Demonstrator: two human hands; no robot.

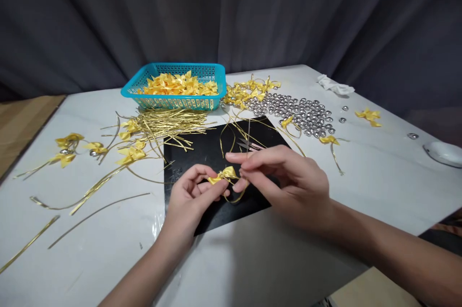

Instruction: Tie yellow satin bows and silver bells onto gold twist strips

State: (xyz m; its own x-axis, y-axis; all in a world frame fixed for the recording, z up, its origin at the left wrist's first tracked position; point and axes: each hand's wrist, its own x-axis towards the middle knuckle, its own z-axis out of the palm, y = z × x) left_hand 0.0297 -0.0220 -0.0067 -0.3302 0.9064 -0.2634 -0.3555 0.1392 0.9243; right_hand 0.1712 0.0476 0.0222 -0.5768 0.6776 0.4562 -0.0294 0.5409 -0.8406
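Note:
My left hand pinches a small yellow ribbon bow between thumb and fingers. A thin gold cord loops below the bow toward my right hand. The thumb and index finger of that hand are closed on the cord, and a strand stands up above them. Both hands are over a black mat. Pointed metal blades, perhaps scissors, lie just behind my right hand, which hides part of them.
At the back, a blue basket holds yellow bows, with a pile of gold cords before it. Silver bell-like pieces spread to the right. More bows lie left. A white tissue and a white dish are right.

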